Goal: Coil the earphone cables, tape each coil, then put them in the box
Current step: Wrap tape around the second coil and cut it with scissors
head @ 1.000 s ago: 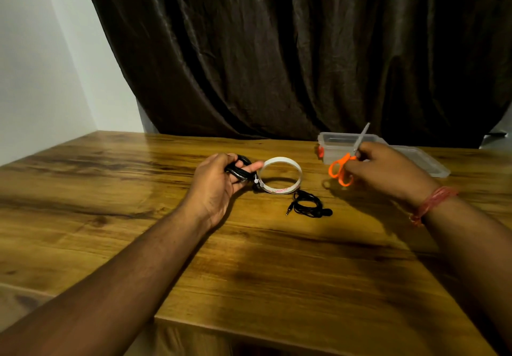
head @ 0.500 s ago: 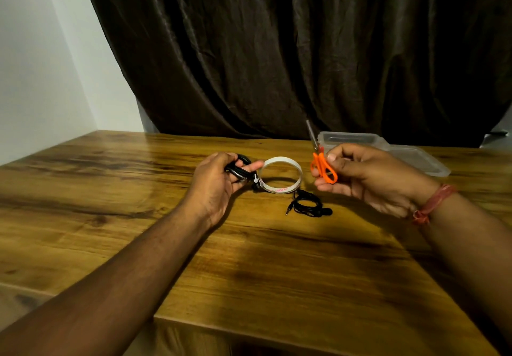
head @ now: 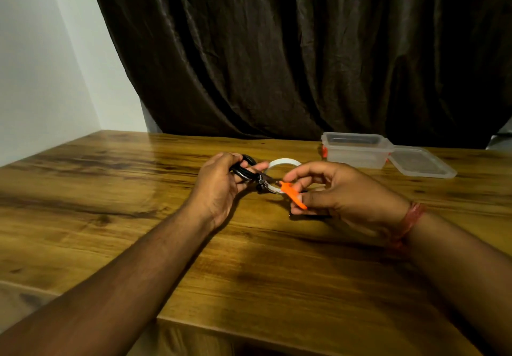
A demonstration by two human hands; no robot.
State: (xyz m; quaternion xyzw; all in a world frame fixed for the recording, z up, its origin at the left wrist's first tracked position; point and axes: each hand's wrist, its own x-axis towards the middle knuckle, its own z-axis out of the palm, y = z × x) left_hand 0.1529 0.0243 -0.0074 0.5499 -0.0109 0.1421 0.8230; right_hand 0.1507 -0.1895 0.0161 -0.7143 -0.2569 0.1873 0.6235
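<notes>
My left hand [head: 221, 186] pinches a coiled black earphone cable [head: 243, 168] just above the table, close to the white tape roll [head: 284, 161], which lies flat right beside it. My right hand [head: 340, 192] holds orange-handled scissors [head: 292, 193] whose blades point left toward the tape between the coil and the roll. A second black earphone coil is almost entirely hidden under my right hand, with only a dark sliver [head: 307, 215] showing. The clear plastic box [head: 356, 149] stands open at the back right.
The box's clear lid [head: 421, 163] lies flat to the right of the box. A dark curtain hangs behind the wooden table [head: 138, 189]. The table's front edge runs across the lower part of the view; a white wall is at the left.
My right hand has carried the scissors from beside the box leftward and down to the tape roll, turning the blades toward my left hand. The left hand has stayed put with the coil.
</notes>
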